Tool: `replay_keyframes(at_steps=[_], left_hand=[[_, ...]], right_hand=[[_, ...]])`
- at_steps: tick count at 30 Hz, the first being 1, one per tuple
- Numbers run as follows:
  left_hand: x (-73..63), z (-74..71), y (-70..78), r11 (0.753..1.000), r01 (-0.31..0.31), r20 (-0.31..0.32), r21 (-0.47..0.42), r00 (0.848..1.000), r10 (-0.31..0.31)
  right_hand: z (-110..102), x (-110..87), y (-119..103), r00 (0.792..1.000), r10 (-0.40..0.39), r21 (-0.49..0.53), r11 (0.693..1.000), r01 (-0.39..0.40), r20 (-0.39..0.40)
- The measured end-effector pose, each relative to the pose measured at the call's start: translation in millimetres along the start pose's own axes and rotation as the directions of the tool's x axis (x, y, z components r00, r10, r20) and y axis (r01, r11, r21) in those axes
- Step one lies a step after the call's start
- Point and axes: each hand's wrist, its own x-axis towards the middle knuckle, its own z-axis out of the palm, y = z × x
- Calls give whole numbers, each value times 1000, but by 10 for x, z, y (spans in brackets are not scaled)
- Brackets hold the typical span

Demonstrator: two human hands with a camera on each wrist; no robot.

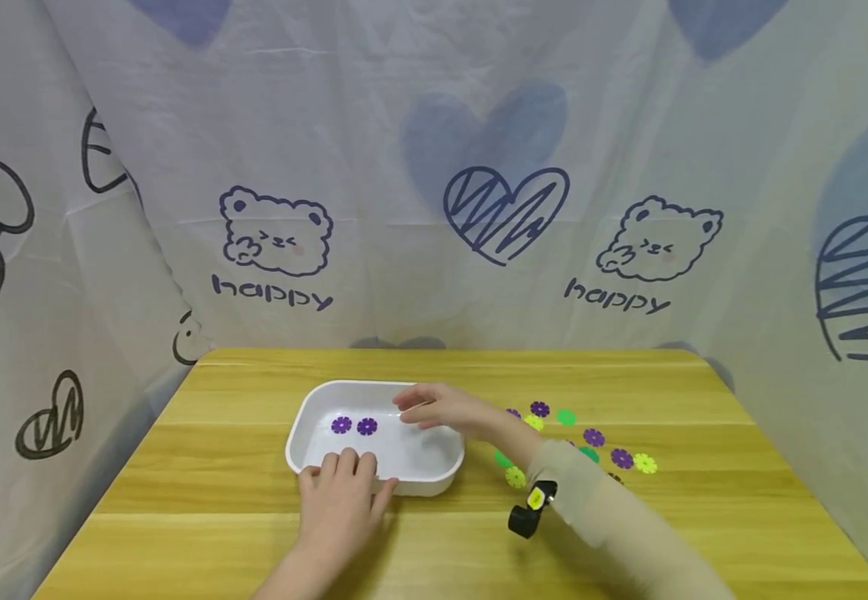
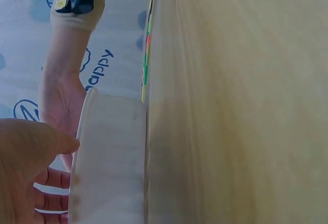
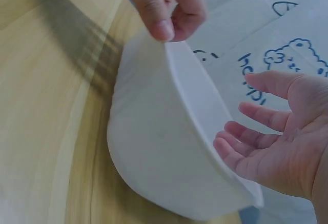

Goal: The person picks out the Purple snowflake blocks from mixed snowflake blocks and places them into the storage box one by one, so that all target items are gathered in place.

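Observation:
A white plastic tub (image 1: pixel 418 458) sits on the table with two purple snowflake discs (image 1: pixel 367 427) lying on its floor, toward the left. My left hand (image 1: pixel 339 496) holds the near rim, its fingers over the edge. In the right wrist view, the thumb and fingers of that left hand (image 3: pixel 171 8) pinch the rim. My right hand (image 1: pixel 437 408) is over the right part of the tub, fingers spread and slightly bent. Nothing shows between those fingers in the right wrist view, where the right hand (image 3: pixel 287 137) overlaps the tub's rim.
To the right of the tub lie several loose discs: purple (image 1: pixel 621 458), yellow (image 1: pixel 645 463) and green (image 1: pixel 566 417). My right forearm hides part of this group. The wooden table (image 1: pixel 201 500) meets a printed curtain (image 1: pixel 396 275) along its back edge. A small black camera (image 1: pixel 525 521) is strapped to the right wrist.

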Motion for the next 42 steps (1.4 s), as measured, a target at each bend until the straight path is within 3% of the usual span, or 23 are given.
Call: replay_keyframes(at_steps=[7, 13, 19, 22, 25, 29, 31, 36, 42], left_hand=[[-2, -13, 4, 1000, 6, 5, -8, 1000, -6], [-3, -20, 5, 1000, 4, 5, -14, 1000, -4], [-6, -16, 2, 1000, -12, -34, -1, 999, 12], [-7, -6, 0, 1000, -21, -51, 4, 998, 21], [-6, 2, 1, 1000, -21, -52, 4, 998, 21], [-3, -14, 8, 1000, -14, -37, 6, 999, 15], [-1, -24, 13, 1000, -13, -29, 5, 999, 13], [0, -18, 13, 1000, -13, -29, 1, 999, 13], [-2, -4, 3, 1000, -11, -31, -2, 999, 11]], right_hand=[[-286, -332, -10, 999, -22, 0, 1000, 22, -36], [-547, -646, 65, 988, -41, 53, 997, 50, -150], [-736, -896, 325, 966, -26, 80, 996, 48, -258], [-777, -1010, 484, 952, -39, 23, 999, 48, -303], [-766, -1101, 619, 934, -69, -96, 995, 37, -351], [-717, -1170, 780, 912, -115, -262, 965, 9, -394], [-688, -1191, 864, 905, -90, -278, 960, -33, -416], [-630, -1221, 1029, 897, -42, -311, 944, -108, -440], [-607, -1175, 1155, 899, -146, -460, 885, -68, -413]])
